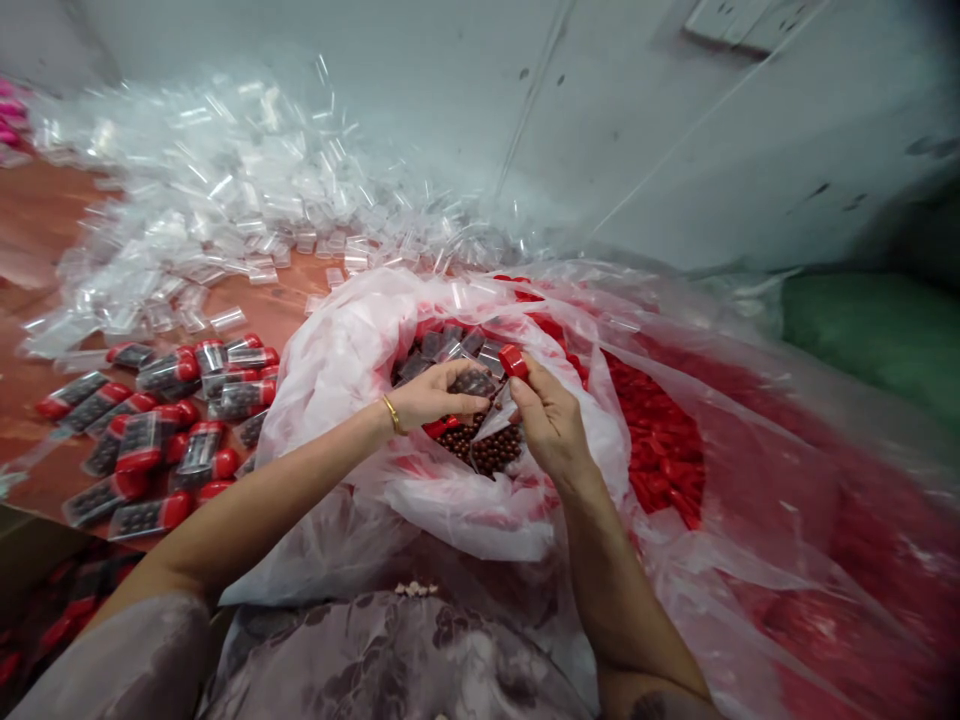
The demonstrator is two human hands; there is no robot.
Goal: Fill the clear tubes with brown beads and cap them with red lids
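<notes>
My left hand (439, 395), with a gold bangle at the wrist, is closed around a clear tube (474, 383) filled with dark beads. Just to its right, my right hand (553, 420) pinches a red cap (513, 362) between thumb and fingers. A pointed, translucent plastic piece (496, 412) hangs by the right thumb; whether that hand grips it too is unclear. Both hands are over an open white plastic bag (322, 370). Inside the bag lie loose dark brown beads (491, 452) and several clear tubes (450, 343) at the back.
Filled, red-capped tubes (150, 440) are piled on the orange-brown table (45, 230) at left. Behind them a large heap of clear empty tubes (225, 190) reaches the wall (450, 90). A big clear bag of red caps (660, 450) lies at right.
</notes>
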